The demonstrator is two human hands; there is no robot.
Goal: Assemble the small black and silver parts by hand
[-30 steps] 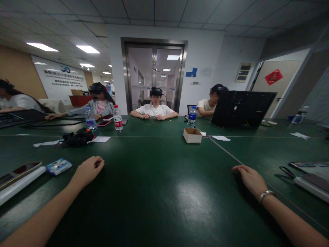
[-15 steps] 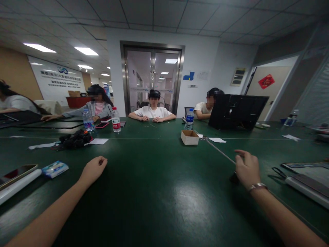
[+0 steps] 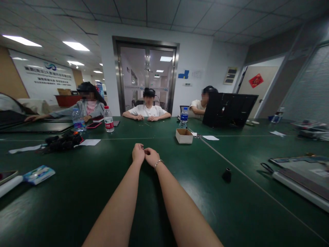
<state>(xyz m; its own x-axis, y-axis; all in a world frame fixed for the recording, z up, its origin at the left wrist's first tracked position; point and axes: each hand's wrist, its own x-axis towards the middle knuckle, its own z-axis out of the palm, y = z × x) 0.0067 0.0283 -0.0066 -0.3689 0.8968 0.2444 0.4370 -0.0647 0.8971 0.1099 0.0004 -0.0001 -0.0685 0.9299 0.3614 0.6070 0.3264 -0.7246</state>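
Note:
Both hands meet over the middle of the green table (image 3: 102,192). My left hand (image 3: 138,153) has its fingers curled inward and closed. My right hand (image 3: 152,157), with a bracelet at the wrist, is closed too, its fingertips at the left hand's fingers. Whatever lies between the fingertips, if anything, is too small to make out. A small black object (image 3: 227,175) stands on the table to the right of my hands. Beyond them, to the right, is a small open cardboard box (image 3: 184,138).
A blue-and-white packet (image 3: 39,174) and a black bundle (image 3: 63,140) lie to the left. Bottles (image 3: 108,120) stand farther back. At right are a monitor (image 3: 230,109) and flat devices (image 3: 303,181). Several people sit around, one person (image 3: 147,110) opposite.
My hands, wide apart before, have come together at the middle. The right hand has left the black object, which stays on the table. The view has turned slightly right.

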